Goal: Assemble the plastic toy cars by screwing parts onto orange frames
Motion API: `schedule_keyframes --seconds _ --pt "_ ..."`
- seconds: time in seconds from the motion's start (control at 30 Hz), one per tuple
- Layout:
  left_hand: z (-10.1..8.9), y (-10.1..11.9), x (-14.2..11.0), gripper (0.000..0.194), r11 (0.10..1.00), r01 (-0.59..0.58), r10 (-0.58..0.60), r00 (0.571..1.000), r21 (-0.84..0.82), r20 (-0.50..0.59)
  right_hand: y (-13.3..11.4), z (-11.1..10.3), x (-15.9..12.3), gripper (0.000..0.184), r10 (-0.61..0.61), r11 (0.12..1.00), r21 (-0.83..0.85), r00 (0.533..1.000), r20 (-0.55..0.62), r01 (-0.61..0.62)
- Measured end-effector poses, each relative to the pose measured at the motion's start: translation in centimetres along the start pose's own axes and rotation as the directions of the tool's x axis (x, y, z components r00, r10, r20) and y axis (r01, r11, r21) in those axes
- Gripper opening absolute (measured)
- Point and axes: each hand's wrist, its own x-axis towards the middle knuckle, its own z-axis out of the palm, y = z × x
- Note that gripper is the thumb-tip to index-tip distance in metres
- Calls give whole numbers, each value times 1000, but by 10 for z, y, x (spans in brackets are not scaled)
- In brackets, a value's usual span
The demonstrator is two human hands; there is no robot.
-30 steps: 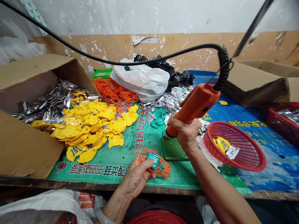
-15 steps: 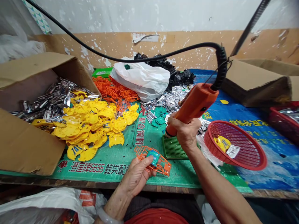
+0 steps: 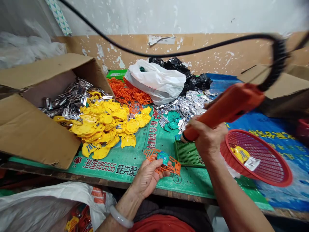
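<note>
item, orange frame with teal piece set at its middle: located at lower center of the frame, above the green sheet; held in the left hand, thumb laid on top, fingers curled beneath. a pale bangle is worn on the left wrist.

item, orange handheld tool: located right of center, gripped in the right hand, fingers wrapped around its lower body; its narrow end is pointed toward the green perforated tray, contact between them cannot be told. a black cable is joined to its upper end.

item, yellow pieces: heaped left of center, before and partly within a cardboard box.

item, orange frames: piled at upper center, beside a white plastic bag.

item, red basket: placed at right; a yellow piece and a white slip are contained.
</note>
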Motion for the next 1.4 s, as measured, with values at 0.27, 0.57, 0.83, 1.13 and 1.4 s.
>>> schedule_keyframes --seconds 0.27,0.57,0.83,1.13,1.4 --pt "-4 -2 3 29 1000 8 -10 999 30 51 -66 0 -25 35 88 954 269 979 182 -136" --pt "0 1 1 28 999 23 -28 994 45 103 -65 4 -49 35 169 915 307 940 295 -261" --pt "2 2 0 29 999 30 -33 996 35 80 -62 2 -52 38 209 907 293 928 308 -301" --pt "1 2 0 32 999 41 -43 994 24 100 -63 1 -52 55 232 910 264 920 316 -320" --pt "2 3 1 33 998 53 -55 994 16 92 -61 2 -54 55 219 921 245 922 318 -303"
